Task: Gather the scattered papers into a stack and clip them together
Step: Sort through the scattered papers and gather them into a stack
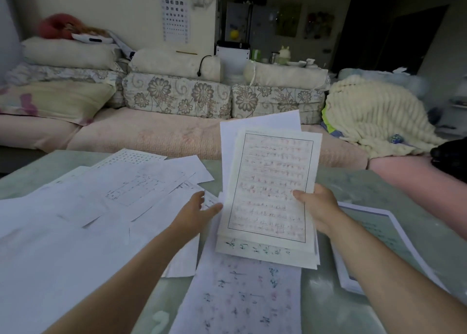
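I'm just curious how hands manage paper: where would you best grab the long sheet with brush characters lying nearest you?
Probably pinch the long sheet by its left edge, coming from the left with the free left hand. That edge lies exposed on the table, while its far end is covered by the paper stack gripped in the right hand.

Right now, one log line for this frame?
phase: gathering | right hand: holds raised paper stack | left hand: open, at stack's left edge | loose papers: scattered on table
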Available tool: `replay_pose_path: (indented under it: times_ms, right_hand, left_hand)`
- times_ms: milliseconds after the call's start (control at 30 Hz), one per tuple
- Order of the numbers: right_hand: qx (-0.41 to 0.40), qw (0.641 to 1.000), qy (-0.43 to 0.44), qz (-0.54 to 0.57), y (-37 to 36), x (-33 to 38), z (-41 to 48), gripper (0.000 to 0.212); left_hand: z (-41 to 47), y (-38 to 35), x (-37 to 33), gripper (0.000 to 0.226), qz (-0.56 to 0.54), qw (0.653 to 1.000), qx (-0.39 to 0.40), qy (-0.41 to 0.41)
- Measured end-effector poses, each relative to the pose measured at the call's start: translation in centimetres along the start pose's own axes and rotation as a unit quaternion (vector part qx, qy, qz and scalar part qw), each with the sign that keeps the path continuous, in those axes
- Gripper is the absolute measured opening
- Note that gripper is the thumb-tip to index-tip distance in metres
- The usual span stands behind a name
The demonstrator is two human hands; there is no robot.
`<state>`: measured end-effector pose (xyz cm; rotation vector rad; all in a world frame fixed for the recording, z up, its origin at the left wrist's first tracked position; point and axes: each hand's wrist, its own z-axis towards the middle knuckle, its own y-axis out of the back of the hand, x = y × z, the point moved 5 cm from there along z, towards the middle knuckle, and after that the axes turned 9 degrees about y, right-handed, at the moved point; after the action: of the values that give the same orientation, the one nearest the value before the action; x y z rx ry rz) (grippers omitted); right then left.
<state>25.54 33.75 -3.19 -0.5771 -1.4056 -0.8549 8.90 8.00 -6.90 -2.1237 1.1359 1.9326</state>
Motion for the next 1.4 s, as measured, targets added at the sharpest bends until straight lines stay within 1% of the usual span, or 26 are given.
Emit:
replay_pose_path:
  times_ms: [33, 67, 133, 167, 200, 267, 367, 433, 500, 567, 633, 733, 833, 900, 967, 1033, 1067, 1100, 1167, 1200, 1233, 1267, 1300, 1333, 1367, 1400]
  right_hand:
    - [0.002, 1.0, -0.001, 0.017, 0.1, -0.1, -0.3, 0.019]
    - [0.003, 0.999, -0.003, 0.033, 0.1, -0.2, -0.6, 0.017]
    - [0.005, 0.999, -0.007, 0.049, 0.2, -0.4, -0.8, 0.017]
    - [0.007, 0.999, -0.009, 0.046, 0.3, -0.7, -0.8, 0.018]
    - [0.009, 0.999, -0.014, 0.039, 0.3, -1.0, -0.8, 0.02]
    - [0.014, 0.999, -0.034, 0.024, 0.3, -1.8, -0.9, 0.027]
    - [0.015, 0.998, -0.067, 0.004, 0.7, -3.2, -0.9, 0.036]
    - [0.011, 0.996, -0.082, -0.028, 1.2, -4.0, -0.8, 0.038]
    - [0.021, 0.992, -0.101, -0.067, 1.7, -4.9, -0.9, 0.039]
    - [0.035, 0.987, -0.115, -0.102, 2.1, -5.5, -1.2, 0.034]
    - [0.053, 0.981, -0.125, -0.135, 2.3, -6.2, -1.5, 0.031]
    - [0.092, 0.973, -0.135, -0.164, 1.9, -6.4, -2.3, 0.034]
    - [0.117, 0.969, -0.125, -0.18, 1.1, -6.4, -2.7, 0.032]
    - [0.122, 0.967, -0.119, -0.187, 0.5, -6.3, -2.7, 0.03]
    - [0.131, 0.964, -0.117, -0.201, 0.1, -6.2, -2.8, 0.033]
    - [0.138, 0.958, -0.119, -0.222, -0.1, -6.2, -2.9, 0.05]
    - [0.138, 0.955, -0.123, -0.231, -0.2, -6.2, -2.9, 0.06]
    - [0.139, 0.953, -0.124, -0.241, -0.3, -6.2, -2.9, 0.066]
    - [0.137, 0.949, -0.122, -0.258, -0.7, -5.8, -3.1, 0.063]
    - [0.134, 0.948, -0.122, -0.262, -0.8, -5.7, -3.2, 0.058]
    - [0.135, 0.947, -0.119, -0.266, -1.1, -5.8, -3.2, 0.053]
    - [0.136, 0.947, -0.119, -0.265, -1.2, -5.9, -3.2, 0.05]
    - [0.137, 0.948, -0.116, -0.262, -1.4, -5.9, -3.1, 0.046]
    - [0.138, 0.949, -0.11, -0.26, -1.6, -5.9, -3.2, 0.044]
    - [0.141, 0.95, -0.106, -0.258, -1.7, -6.0, -3.1, 0.043]
    - [0.143, 0.95, -0.106, -0.256, -1.8, -6.0, -3.1, 0.044]
  left_hand:
    - [-0.2, -0.1, -0.3, 0.077, -0.052, 0.998, 0.042, 0.021]
    - [-0.4, -0.3, -0.4, 0.071, -0.09, 0.991, 0.087, 0.039]
    - [-1.3, -0.7, -0.5, 0.046, -0.123, 0.978, 0.161, 0.047]
    - [-1.7, -0.8, -0.5, 0.034, -0.123, 0.976, 0.175, 0.042]
    - [-1.9, -0.7, -0.4, 0.028, -0.124, 0.976, 0.172, 0.041]
    - [-1.9, -0.2, 0.2, 0.029, -0.132, 0.98, 0.138, 0.057]
    - [-1.5, 1.1, 1.0, 0.04, -0.119, 0.989, 0.062, 0.064]
    - [-1.3, 2.2, 0.5, 0.038, -0.061, 0.998, -0.008, 0.023]
    - [-1.5, 3.9, -0.8, 0.036, -0.019, 0.995, -0.094, -0.021]
    - [-1.9, 5.7, -2.1, 0.039, -0.046, 0.987, -0.147, -0.05]
    - [-2.1, 7.6, -2.8, 0.038, -0.108, 0.977, -0.176, -0.054]
    - [-2.6, 10.3, -2.8, 0.031, -0.193, 0.959, -0.202, -0.034]
    - [-2.2, 12.2, -1.6, 0.026, -0.261, 0.944, -0.202, 0.003]
    - [-1.6, 13.0, -0.2, 0.026, -0.258, 0.941, -0.217, 0.036]
    - [-1.6, 13.7, 0.8, 0.022, -0.222, 0.935, -0.271, 0.052]
    - [-1.9, 15.1, 1.6, 0.032, -0.196, 0.917, -0.343, 0.065]
    - [-2.0, 15.8, 2.1, 0.037, -0.216, 0.903, -0.364, 0.071]
    - [-2.0, 16.3, 2.5, 0.04, -0.241, 0.894, -0.367, 0.09]
    - [-1.6, 16.5, 3.0, 0.045, -0.295, 0.882, -0.346, 0.129]
    - [-2.2, 16.7, 2.9, 0.049, -0.161, 0.897, -0.385, 0.142]
    - [-2.2, 16.9, 2.2, 0.052, -0.027, 0.907, -0.395, 0.144]
    - [-2.2, 17.3, 2.1, 0.052, -0.053, 0.903, -0.403, 0.143]
    - [-1.7, 17.3, 3.0, 0.049, -0.24, 0.878, -0.381, 0.161]
    - [-0.3, 17.3, 3.3, 0.049, -0.386, 0.854, -0.325, 0.129]
    - [0.3, 17.1, 3.4, 0.05, -0.408, 0.857, -0.291, 0.118]
    - [0.8, 16.5, 3.4, 0.05, -0.389, 0.872, -0.272, 0.121]
